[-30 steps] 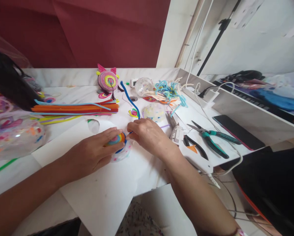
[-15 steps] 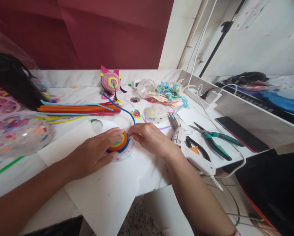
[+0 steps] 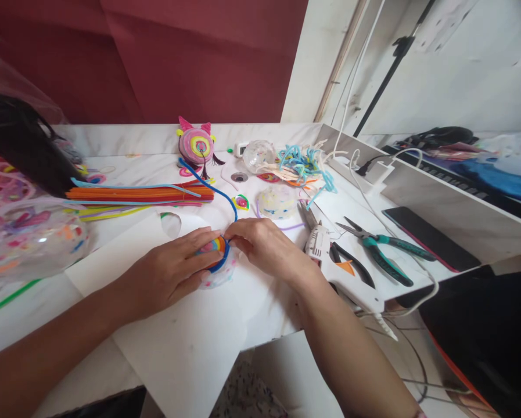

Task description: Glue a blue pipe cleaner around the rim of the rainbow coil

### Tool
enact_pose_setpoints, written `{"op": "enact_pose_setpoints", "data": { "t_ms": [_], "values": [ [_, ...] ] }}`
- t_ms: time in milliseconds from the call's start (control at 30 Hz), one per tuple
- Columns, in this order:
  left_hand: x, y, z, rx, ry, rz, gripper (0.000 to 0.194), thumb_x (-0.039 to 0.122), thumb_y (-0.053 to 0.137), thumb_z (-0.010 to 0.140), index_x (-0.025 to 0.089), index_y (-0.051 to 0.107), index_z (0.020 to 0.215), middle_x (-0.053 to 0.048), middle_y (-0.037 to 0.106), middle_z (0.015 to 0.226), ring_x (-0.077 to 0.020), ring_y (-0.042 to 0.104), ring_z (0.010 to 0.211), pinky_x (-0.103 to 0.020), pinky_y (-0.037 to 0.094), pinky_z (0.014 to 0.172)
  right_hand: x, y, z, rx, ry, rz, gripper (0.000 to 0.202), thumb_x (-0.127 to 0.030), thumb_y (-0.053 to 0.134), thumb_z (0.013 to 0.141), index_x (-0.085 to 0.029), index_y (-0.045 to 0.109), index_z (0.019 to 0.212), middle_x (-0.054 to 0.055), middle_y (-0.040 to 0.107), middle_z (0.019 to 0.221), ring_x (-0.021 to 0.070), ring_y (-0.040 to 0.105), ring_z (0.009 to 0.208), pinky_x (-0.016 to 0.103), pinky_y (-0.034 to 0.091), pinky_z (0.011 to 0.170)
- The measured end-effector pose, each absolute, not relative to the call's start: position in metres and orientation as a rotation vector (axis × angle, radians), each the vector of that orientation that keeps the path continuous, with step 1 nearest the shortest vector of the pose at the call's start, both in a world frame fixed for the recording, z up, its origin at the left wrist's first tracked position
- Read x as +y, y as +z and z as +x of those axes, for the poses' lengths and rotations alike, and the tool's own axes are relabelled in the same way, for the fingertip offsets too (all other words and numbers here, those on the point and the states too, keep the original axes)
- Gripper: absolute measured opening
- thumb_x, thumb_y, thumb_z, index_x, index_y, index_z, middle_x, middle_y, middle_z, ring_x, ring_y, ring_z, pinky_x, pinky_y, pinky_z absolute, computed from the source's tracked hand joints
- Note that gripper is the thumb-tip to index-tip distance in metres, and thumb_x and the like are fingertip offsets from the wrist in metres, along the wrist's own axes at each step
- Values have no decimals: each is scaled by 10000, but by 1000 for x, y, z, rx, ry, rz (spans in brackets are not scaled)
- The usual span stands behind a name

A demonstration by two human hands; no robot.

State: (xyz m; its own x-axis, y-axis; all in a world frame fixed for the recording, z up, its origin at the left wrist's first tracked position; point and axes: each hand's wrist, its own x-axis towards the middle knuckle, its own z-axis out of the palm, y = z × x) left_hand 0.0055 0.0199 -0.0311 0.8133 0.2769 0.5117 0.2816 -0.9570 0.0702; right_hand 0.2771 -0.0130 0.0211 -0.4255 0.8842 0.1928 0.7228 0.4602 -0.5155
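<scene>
A round coil of rainbow pipe cleaners [image 3: 218, 245] with a blue outer ring sits on a clear plastic dome with coloured specks [image 3: 219, 278]. My left hand [image 3: 173, 264] holds the coil on the dome, fingers laid across the top and thumb at the near side; they hide the coil's left part. My right hand [image 3: 260, 241] is closed in a pinch on the blue pipe cleaner [image 3: 219, 190] at the coil's right edge. The loose length of that pipe cleaner curves away to the back left. White paper [image 3: 177, 348] lies under the dome.
Behind lie a pipe cleaner bundle [image 3: 142, 193], a pink eared ornament [image 3: 197, 145], another dome [image 3: 277, 201] and tangled pipe cleaners [image 3: 304, 162]. On the right are a white glue gun [image 3: 351, 287], green-handled pliers [image 3: 384, 255], a cable and a phone [image 3: 430, 238]. A speckled plastic piece [image 3: 38, 241] lies left.
My left fingers have shifted slightly and now cover more of the coil. The blue pipe cleaner's loose end has moved a little left and up. My right hand keeps its pinch.
</scene>
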Motion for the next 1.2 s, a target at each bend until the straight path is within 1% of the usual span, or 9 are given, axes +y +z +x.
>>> {"op": "enact_pose_setpoints", "data": {
  "t_ms": [200,300,467,600,767,933,1067,1133,1200],
  "values": [
    [22,-31,8,-453,-843,-3001,483,209,465,1147,334,570,1601,-82,614,1725,-291,602,1593,-484,555,1310,-11,19,274,-2291,448,-1332,266,15,618,1027,-182,796,1012,89,838,1065,217,756,1005,312,495,874],
    [21,-26,8,-476,-833,-3038,460,226,458,1146,328,589,1574,-80,626,1716,-308,611,1585,-513,558,1306,-9,21,273,-2294,403,-1341,236,17,652,1020,-170,785,1075,109,803,1141,232,746,1067,331,508,897],
    [13,-19,8,-759,-802,-3142,421,350,501,1146,320,548,1563,-76,630,1706,-317,629,1563,-506,567,1292,-4,22,276,-2303,368,-1243,284,59,690,971,-186,727,1110,113,758,1233,247,720,1187,358,527,981],
    [13,-23,11,-879,-930,-3057,430,447,557,1127,283,556,1525,-156,555,1701,-354,589,1565,-528,574,1253,2,21,278,-2294,408,-1188,389,95,691,918,-193,684,1179,95,767,1255,240,730,1175,365,543,990],
    [18,-21,14,-1004,-1011,-3073,485,568,644,1057,267,581,1433,-163,593,1599,-385,597,1513,-572,555,1253,8,22,276,-2410,406,-1032,433,119,632,949,-183,777,1222,120,807,1312,238,765,1207,362,568,1025],
    [12,-11,13,-1306,-868,-3169,676,674,651,996,244,547,1507,-114,694,1507,-395,698,1390,-534,595,1197,8,24,275,-2537,398,-975,478,123,607,983,-190,865,1236,141,859,1302,230,815,1183,315,583,1018],
    [2,-12,11,-1694,-867,-3000,866,756,765,812,224,577,1469,-161,712,1538,-459,690,1425,-600,589,1194,6,25,276,-2531,372,-997,467,99,631,995,-200,879,1255,143,868,1324,242,821,1209,325,589,1027],
    [-3,-11,11,-1851,-844,-2939,831,766,779,774,240,611,1396,-166,746,1506,-464,705,1412,-610,607,1161,6,25,276,-2522,378,-999,477,90,646,994,-213,876,1283,140,868,1344,251,821,1225,336,594,1030],
    [-8,-9,11,-1917,-831,-2925,737,770,755,797,262,650,1321,-135,798,1421,-447,752,1337,-587,641,1095,6,26,275,-2518,384,-1014,500,91,660,985,-217,866,1321,138,868,1353,259,825,1227,338,599,1020]
  ]
}}
